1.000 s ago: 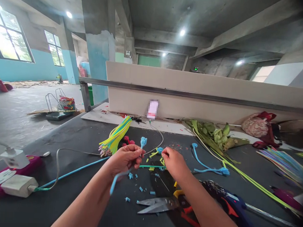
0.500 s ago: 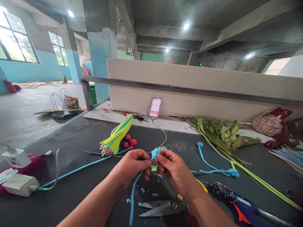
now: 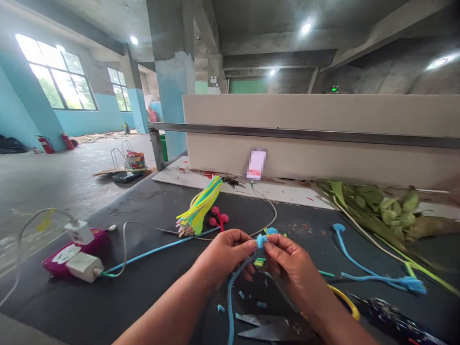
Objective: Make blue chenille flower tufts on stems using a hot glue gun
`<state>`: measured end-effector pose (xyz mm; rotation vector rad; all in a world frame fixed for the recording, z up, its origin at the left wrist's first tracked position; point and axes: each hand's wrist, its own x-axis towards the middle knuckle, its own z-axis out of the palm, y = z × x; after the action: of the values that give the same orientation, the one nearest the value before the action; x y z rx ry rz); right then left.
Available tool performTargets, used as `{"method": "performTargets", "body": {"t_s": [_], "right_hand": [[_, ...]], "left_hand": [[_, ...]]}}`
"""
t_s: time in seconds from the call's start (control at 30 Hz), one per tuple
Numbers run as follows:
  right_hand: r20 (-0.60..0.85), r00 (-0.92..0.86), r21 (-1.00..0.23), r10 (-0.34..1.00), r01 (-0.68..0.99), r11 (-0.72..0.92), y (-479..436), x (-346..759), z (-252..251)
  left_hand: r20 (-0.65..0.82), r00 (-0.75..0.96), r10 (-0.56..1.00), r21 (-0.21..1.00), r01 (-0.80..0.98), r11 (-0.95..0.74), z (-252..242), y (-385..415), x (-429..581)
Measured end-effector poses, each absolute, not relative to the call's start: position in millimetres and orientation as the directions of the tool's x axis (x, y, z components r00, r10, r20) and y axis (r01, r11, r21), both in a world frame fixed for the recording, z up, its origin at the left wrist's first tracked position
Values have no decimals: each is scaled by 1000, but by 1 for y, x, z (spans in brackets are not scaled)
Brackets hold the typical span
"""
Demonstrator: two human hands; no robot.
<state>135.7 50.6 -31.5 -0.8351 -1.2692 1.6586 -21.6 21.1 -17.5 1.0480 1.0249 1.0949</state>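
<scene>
Over the near side of the black tabletop (image 3: 108,309), a blue chenille tuft (image 3: 261,241) is held between the closed thumb-and-finger pinches of the left hand (image 3: 229,255) and the right hand (image 3: 293,260), its stem (image 3: 230,303) hanging between six and seven o'clock. Scissors (image 3: 272,329) are seen near six, a yellow-green chenille bundle (image 3: 200,206) at ten, blue chenille stems (image 3: 414,285) at about three.

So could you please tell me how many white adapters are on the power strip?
2: the farther adapter, toward the back of the power strip, and the nearer adapter, closer to the camera. None seems hidden.
</scene>
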Motion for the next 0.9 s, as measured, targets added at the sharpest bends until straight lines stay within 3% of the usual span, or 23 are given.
{"method": "performTargets", "body": {"t_s": [0.23, 0.37, 0.57, 0.7, 0.77, 0.83, 0.9], "right_hand": [[-123, -420, -934, 899, -258, -248, 45, 130, -25], [-137, -325, -961, 936, -184, -205, 41, 126, -17], [14, -243, -1000, 970, 14, 18, 43, 129, -18], [25, -267, -999, 963, -47, 13, 48, 133, -19], [135, -206, -991, 969, -38, 130, 53, 136, -19], [272, -165, -947, 948, 130, 294, 58, 142, -20], [320, -162, -892, 933, 279, 354, 62, 148, -19]], "left_hand": [[-72, 61, 996, 969, -231, 84, -23, 28, -20], [-49, 46, 998, 981, -187, 57, -23, 27, -20], [-32, 33, 999, 993, -116, 36, -27, 29, -18], [-22, 65, 998, 970, -241, 37, -18, 26, -25], [-13, 67, 998, 954, -300, 32, -12, 25, -35], [0, 63, 998, 935, -354, 22, -7, 27, -48], [-4, 59, 998, 923, -384, 27, -6, 30, -59]]}}
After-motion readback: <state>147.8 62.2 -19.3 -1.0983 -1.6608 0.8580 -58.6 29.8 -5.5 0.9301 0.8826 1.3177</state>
